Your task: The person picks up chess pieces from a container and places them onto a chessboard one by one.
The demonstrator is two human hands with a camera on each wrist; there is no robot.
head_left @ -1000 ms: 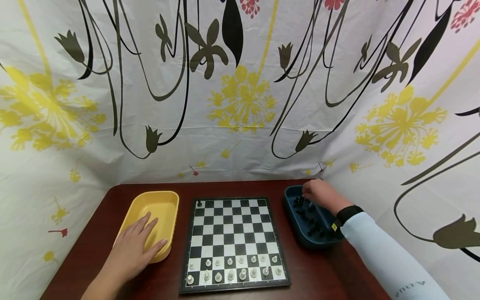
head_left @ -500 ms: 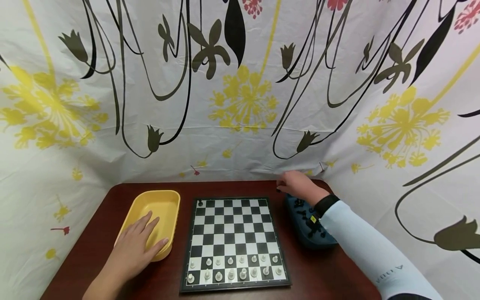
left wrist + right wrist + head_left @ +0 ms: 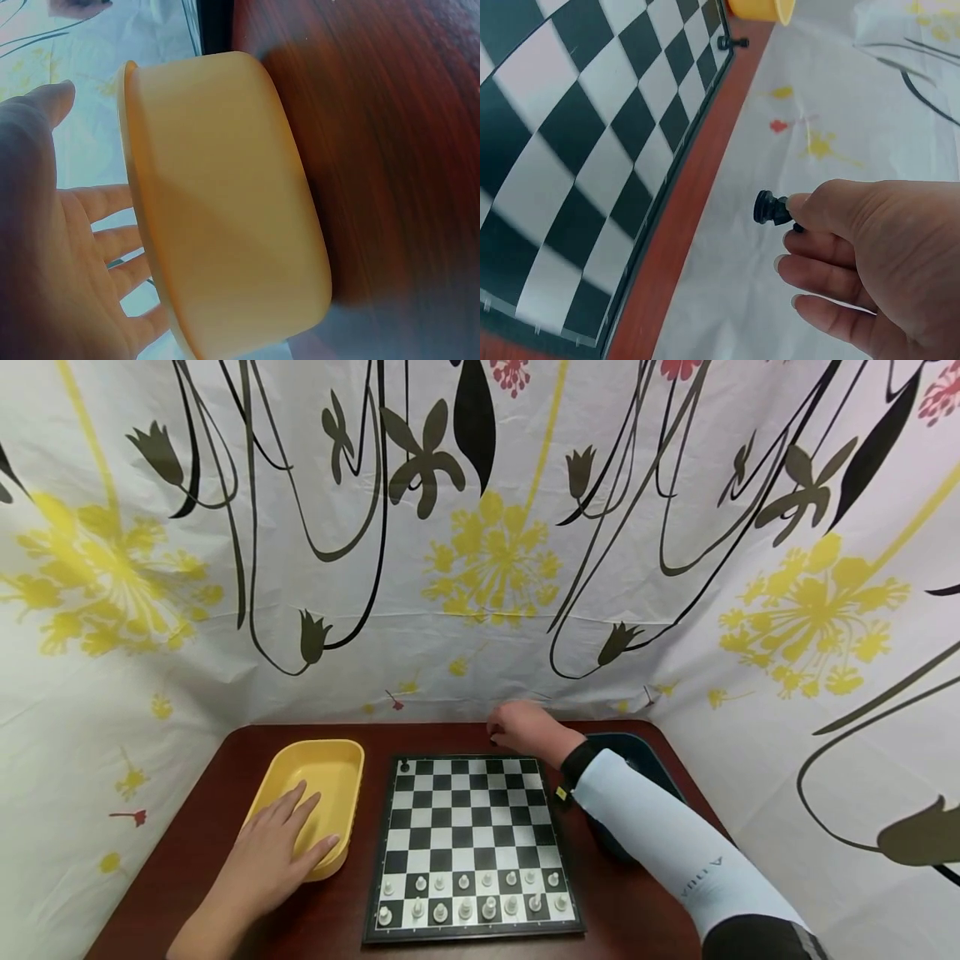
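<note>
My right hand (image 3: 525, 729) hovers over the far edge of the chessboard (image 3: 471, 843) and pinches a small black chess piece (image 3: 772, 209) between thumb and fingertips (image 3: 802, 204). One black piece (image 3: 405, 766) stands on the board's far left corner square (image 3: 731, 43). Two rows of white pieces (image 3: 468, 897) fill the near side. My left hand (image 3: 273, 852) lies flat with straight fingers on the near rim of the yellow tray (image 3: 315, 777); the left wrist view shows the palm (image 3: 52, 262) against the tray wall (image 3: 225, 202).
A dark blue tray (image 3: 637, 756) stands right of the board, mostly hidden behind my right sleeve (image 3: 660, 852). The red-brown table (image 3: 202, 810) is enclosed by a flowered curtain (image 3: 480, 543) at the back and both sides.
My right hand has left the blue tray with a black piece and moved left to the board's far edge. The left hand has stayed on the yellow tray.
</note>
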